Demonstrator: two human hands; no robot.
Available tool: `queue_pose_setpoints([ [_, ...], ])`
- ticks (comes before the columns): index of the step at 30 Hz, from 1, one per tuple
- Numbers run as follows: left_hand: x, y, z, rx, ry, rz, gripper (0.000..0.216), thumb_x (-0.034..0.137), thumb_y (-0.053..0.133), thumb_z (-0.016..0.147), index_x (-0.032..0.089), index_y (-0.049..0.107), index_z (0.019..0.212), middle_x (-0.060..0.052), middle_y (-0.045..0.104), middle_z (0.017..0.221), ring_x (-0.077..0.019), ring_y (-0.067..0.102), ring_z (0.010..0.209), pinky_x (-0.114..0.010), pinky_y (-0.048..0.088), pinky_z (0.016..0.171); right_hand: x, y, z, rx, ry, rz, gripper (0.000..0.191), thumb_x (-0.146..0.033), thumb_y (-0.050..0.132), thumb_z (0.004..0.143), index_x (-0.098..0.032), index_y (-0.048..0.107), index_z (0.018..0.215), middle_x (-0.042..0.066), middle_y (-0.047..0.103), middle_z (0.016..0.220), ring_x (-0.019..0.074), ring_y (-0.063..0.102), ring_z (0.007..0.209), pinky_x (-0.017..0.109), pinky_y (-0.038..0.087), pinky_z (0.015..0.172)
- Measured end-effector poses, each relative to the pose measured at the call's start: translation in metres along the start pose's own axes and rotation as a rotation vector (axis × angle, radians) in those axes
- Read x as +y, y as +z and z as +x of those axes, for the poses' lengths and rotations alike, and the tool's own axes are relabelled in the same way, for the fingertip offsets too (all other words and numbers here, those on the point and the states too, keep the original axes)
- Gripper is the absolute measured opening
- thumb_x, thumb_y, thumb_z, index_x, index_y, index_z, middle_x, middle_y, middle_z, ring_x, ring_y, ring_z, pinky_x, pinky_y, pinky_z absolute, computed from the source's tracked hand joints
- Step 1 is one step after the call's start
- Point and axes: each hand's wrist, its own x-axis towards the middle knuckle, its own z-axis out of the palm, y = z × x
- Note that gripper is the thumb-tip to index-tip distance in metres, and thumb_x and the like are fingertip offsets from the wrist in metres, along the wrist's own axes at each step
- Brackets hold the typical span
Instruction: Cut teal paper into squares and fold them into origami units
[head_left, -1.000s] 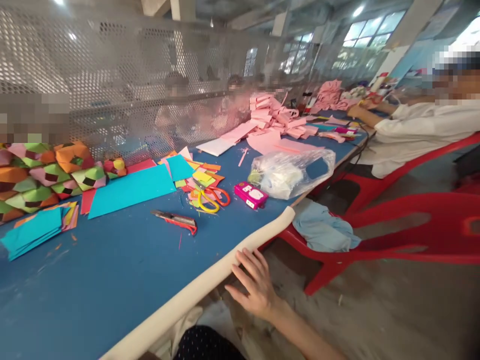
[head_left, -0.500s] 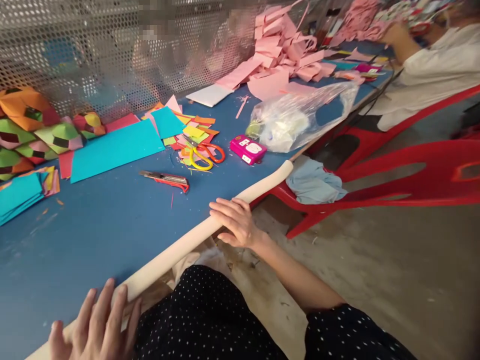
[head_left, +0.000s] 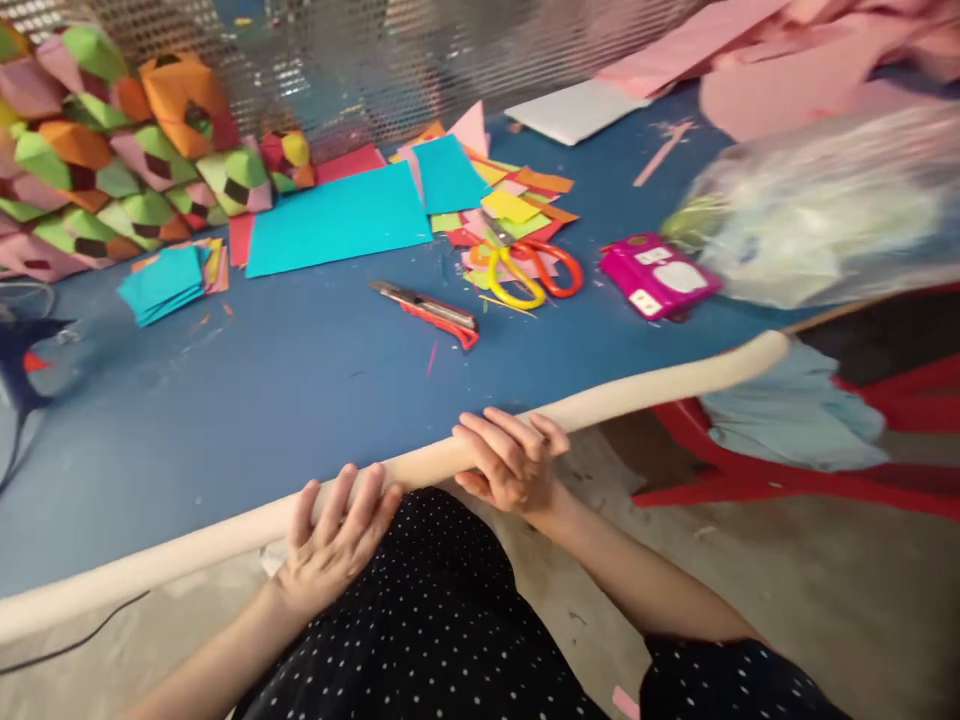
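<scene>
A long cream-coloured tube [head_left: 622,395], apparently foam, runs along the front edge of the blue table [head_left: 285,400]. My left hand [head_left: 337,530] is curled over its middle, fingers on top and slightly apart, thumb at the near side. A short way to the right, my right hand [head_left: 514,460] curls over the same tube, with its thumb below. Beyond the hands lie a red box cutter [head_left: 427,310] and scissors [head_left: 529,270] with one yellow and one orange-red handle. The tube's right end bends up slightly, and its left end runs out of view.
Coloured paper scraps [head_left: 517,205] and blue sheets [head_left: 341,220] lie behind the cutter. Folded paper shapes [head_left: 142,180] are stacked at the left, near a glue gun [head_left: 26,360]. A magenta box [head_left: 660,275] and a plastic bag [head_left: 825,220] sit right, above a red chair [head_left: 757,480].
The view has turned left and moved closer to the table. My left hand has slid right along the tube, nearer my right hand. More folded paper shapes and the glue gun have come into view.
</scene>
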Motion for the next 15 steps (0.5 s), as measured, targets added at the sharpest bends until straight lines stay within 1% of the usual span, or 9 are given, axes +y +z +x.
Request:
queue_pose_setpoints([
  [3, 0.003, -0.006, 0.006, -0.036, -0.012, 0.023, 0.051, 0.026, 0.067, 0.083, 0.03, 0.055, 0.132, 0.0, 0.055, 0.139, -0.0247, 0.034, 0.14, -0.046, 0.018, 0.121, -0.001, -0.008, 0.004, -0.053, 0.034, -0.014, 0.046, -0.047, 0.045, 0.095, -0.024, 0.052, 0.134, 0.004, 0.073, 0.106, 0.0229, 0.062, 0.1, 0.041, 0.025, 0.102],
  [6, 0.006, -0.012, 0.007, -0.087, -0.041, -0.035, 0.048, 0.032, 0.064, 0.086, 0.029, 0.054, 0.133, 0.0, 0.05, 0.143, -0.0244, 0.031, 0.142, -0.044, 0.019, 0.12, 0.0, -0.019, 0.003, -0.125, 0.04, 0.01, 0.048, -0.044, 0.048, 0.095, -0.025, 0.047, 0.139, 0.005, 0.072, 0.112, 0.0253, 0.063, 0.101, 0.043, 0.03, 0.096],
  [8, 0.007, -0.018, 0.003, -0.089, -0.041, -0.117, 0.044, 0.032, 0.06, 0.088, 0.029, 0.055, 0.131, 0.001, 0.05, 0.143, -0.0221, 0.032, 0.142, -0.04, 0.022, 0.12, 0.0, -0.026, 0.003, -0.162, 0.032, 0.037, 0.048, -0.04, 0.049, 0.095, -0.024, 0.046, 0.14, 0.006, 0.071, 0.114, 0.0265, 0.064, 0.101, 0.044, 0.033, 0.095],
  [10, 0.006, -0.025, -0.007, -0.102, -0.046, -0.194, 0.043, 0.026, 0.058, 0.088, 0.029, 0.053, 0.13, 0.001, 0.053, 0.14, -0.0195, 0.031, 0.142, -0.038, 0.024, 0.119, -0.001, -0.032, 0.004, -0.18, 0.037, 0.087, 0.047, -0.035, 0.05, 0.094, -0.02, 0.049, 0.138, 0.01, 0.07, 0.115, 0.0283, 0.066, 0.1, 0.046, 0.035, 0.095],
  [11, 0.005, -0.028, -0.015, -0.1, -0.079, -0.211, 0.044, 0.024, 0.059, 0.087, 0.029, 0.052, 0.13, 0.0, 0.055, 0.139, -0.0189, 0.031, 0.142, -0.039, 0.024, 0.119, -0.001, -0.035, 0.004, -0.185, 0.053, 0.115, 0.046, -0.032, 0.051, 0.093, -0.018, 0.051, 0.137, 0.012, 0.069, 0.116, 0.0297, 0.066, 0.1, 0.048, 0.036, 0.096],
  [12, 0.004, -0.031, -0.024, -0.091, -0.141, -0.206, 0.047, 0.021, 0.06, 0.086, 0.028, 0.051, 0.131, -0.001, 0.056, 0.138, -0.0188, 0.031, 0.142, -0.04, 0.023, 0.119, -0.002, -0.037, 0.005, -0.179, 0.068, 0.146, 0.046, -0.03, 0.052, 0.092, -0.016, 0.052, 0.136, 0.014, 0.068, 0.118, 0.031, 0.066, 0.101, 0.05, 0.036, 0.097],
  [13, 0.002, -0.033, -0.035, -0.052, -0.236, -0.174, 0.049, 0.021, 0.062, 0.085, 0.027, 0.049, 0.132, -0.003, 0.056, 0.138, -0.0192, 0.032, 0.142, -0.042, 0.021, 0.119, -0.002, -0.038, 0.005, -0.169, 0.079, 0.176, 0.046, -0.027, 0.053, 0.091, -0.015, 0.052, 0.136, 0.015, 0.067, 0.119, 0.0324, 0.066, 0.102, 0.051, 0.037, 0.098],
  [14, 0.0, -0.034, -0.047, 0.018, -0.358, -0.124, 0.051, 0.023, 0.063, 0.084, 0.026, 0.048, 0.133, -0.005, 0.054, 0.14, -0.0199, 0.032, 0.142, -0.043, 0.02, 0.12, -0.001, -0.039, 0.004, -0.147, 0.077, 0.202, 0.047, -0.026, 0.053, 0.09, -0.015, 0.052, 0.136, 0.016, 0.066, 0.12, 0.0334, 0.065, 0.104, 0.053, 0.037, 0.099],
  [15, -0.004, -0.035, -0.06, 0.079, -0.473, -0.057, 0.052, 0.024, 0.062, 0.085, 0.026, 0.047, 0.135, -0.007, 0.049, 0.144, -0.0212, 0.033, 0.141, -0.046, 0.018, 0.12, 0.0, -0.038, 0.003, -0.118, 0.068, 0.22, 0.047, -0.024, 0.054, 0.089, -0.015, 0.053, 0.135, 0.016, 0.066, 0.121, 0.0339, 0.065, 0.104, 0.055, 0.036, 0.1],
])
